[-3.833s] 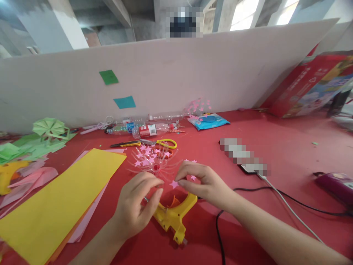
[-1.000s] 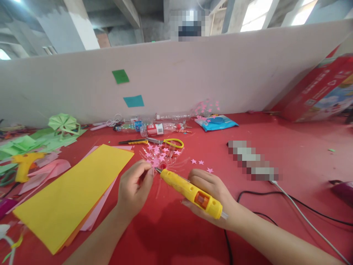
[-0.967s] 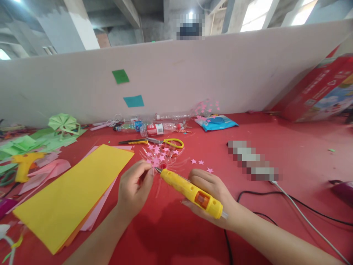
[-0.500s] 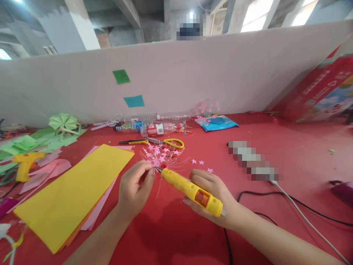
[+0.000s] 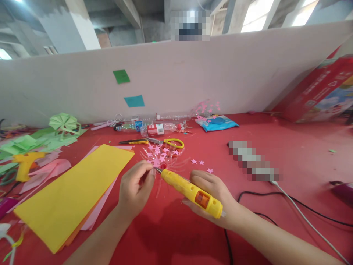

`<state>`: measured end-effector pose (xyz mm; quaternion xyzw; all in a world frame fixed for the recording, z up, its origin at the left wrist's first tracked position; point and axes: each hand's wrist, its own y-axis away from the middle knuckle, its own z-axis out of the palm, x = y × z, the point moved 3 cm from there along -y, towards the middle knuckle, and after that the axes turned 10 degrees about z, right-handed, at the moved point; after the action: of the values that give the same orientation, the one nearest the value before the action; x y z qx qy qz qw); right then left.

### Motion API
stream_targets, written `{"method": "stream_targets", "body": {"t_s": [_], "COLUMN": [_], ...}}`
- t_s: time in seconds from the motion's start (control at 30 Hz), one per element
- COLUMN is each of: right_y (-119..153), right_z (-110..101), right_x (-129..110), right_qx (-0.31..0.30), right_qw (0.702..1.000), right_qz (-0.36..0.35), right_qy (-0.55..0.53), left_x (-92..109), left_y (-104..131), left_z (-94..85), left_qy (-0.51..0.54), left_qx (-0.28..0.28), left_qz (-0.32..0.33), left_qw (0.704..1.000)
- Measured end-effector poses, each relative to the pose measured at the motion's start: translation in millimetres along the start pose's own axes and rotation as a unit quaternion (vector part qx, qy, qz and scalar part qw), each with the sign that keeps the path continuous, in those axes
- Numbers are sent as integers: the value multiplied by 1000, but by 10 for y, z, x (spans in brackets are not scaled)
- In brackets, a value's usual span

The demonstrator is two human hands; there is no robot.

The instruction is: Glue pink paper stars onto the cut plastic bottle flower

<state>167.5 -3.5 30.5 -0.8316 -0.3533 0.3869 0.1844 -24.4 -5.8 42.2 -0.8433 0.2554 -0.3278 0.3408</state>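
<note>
My right hand (image 5: 211, 187) is wrapped round a yellow glue gun (image 5: 190, 189), its metal nozzle pointing left and a clear glue stick poking from the back. The nozzle meets the fingertips of my left hand (image 5: 136, 187). That hand is closed in a pinch on a small pink paper star, mostly hidden by the fingers. Just beyond lies a clear plastic bottle cut into thin curling strips (image 5: 168, 158), with pink stars (image 5: 156, 150) on the strips. A few loose pink stars (image 5: 201, 162) rest on the red table to the right.
Yellow-handled scissors (image 5: 173, 142), a utility knife (image 5: 134, 141) and clear bottles (image 5: 160, 129) lie toward the white partition (image 5: 176, 77). Coloured paper sheets (image 5: 74, 191) and another yellow glue gun (image 5: 26, 165) are on the left. Black cable (image 5: 264, 192) runs along the right.
Almost nothing differs. Both hands, the glue gun and the pinched star hold nearly the same place, nozzle still at my left fingertips.
</note>
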Motion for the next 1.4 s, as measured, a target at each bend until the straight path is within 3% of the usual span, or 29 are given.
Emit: {"method": "stream_targets", "body": {"t_s": [1.03,1.4], "right_y": [-10,3], "right_z": [-9,8], "right_x": [-10,2], "right_qx": [-8,-23], "right_qw": [1000,999], "right_qz": [1,2], "right_qy": [19,34], "left_x": [-1,1], "left_y": [9,0], "left_z": [-8,-9], "left_qy": [-3,-40], "left_qx": [2,4], "left_qz": [11,83], "left_qw": [1000,996]}}
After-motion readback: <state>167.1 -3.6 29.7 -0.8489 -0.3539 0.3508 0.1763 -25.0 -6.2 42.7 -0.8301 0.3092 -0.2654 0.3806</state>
